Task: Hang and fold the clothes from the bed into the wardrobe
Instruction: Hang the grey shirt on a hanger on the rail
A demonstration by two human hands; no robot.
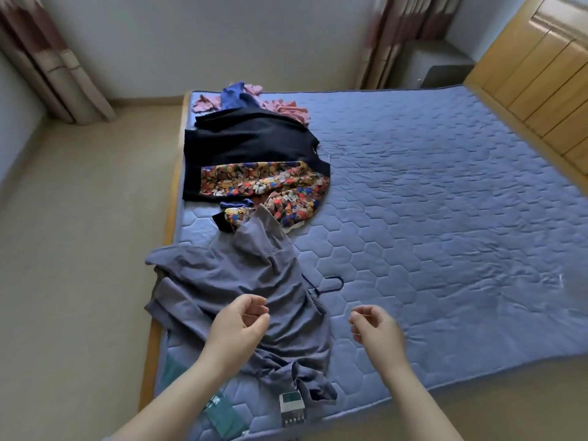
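A grey-blue garment lies crumpled on the near left of the bed, over a dark hanger whose hook pokes out on its right side. My left hand hovers above the garment with fingers loosely curled, holding nothing. My right hand hangs over the bare mattress to the right, fingers also loosely curled and empty. Further back lie a colourful patterned garment, a black garment, and blue and pink clothes.
The blue quilted mattress spreads to the right. A wooden headboard stands at the far right. Curtains hang at the back left. Labels sit at the mattress's near edge. Beige floor lies left of the bed.
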